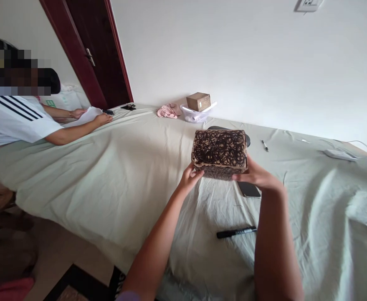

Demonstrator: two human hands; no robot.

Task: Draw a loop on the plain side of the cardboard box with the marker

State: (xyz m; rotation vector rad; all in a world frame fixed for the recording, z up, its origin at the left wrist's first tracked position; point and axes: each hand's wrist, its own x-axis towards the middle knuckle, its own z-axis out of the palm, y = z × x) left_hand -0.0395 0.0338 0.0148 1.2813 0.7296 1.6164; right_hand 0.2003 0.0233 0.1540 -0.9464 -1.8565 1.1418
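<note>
Both my hands hold up a small cardboard box (219,151) whose faces are covered in dense black scribbles. My left hand (190,177) grips its lower left corner. My right hand (256,174) grips its lower right side. The box is lifted a little above the pale green cloth (123,175) on the table. A black marker (236,232) lies capped on the cloth below my right forearm. A dark phone (249,189) lies on the cloth just under my right hand.
Another person in a white striped shirt sits at the far left, their hands (91,117) on white paper. A plain cardboard box (198,101) sits on a clear tub by the wall, next to pink cloth (169,110). A pen (265,145) and cables lie to the right.
</note>
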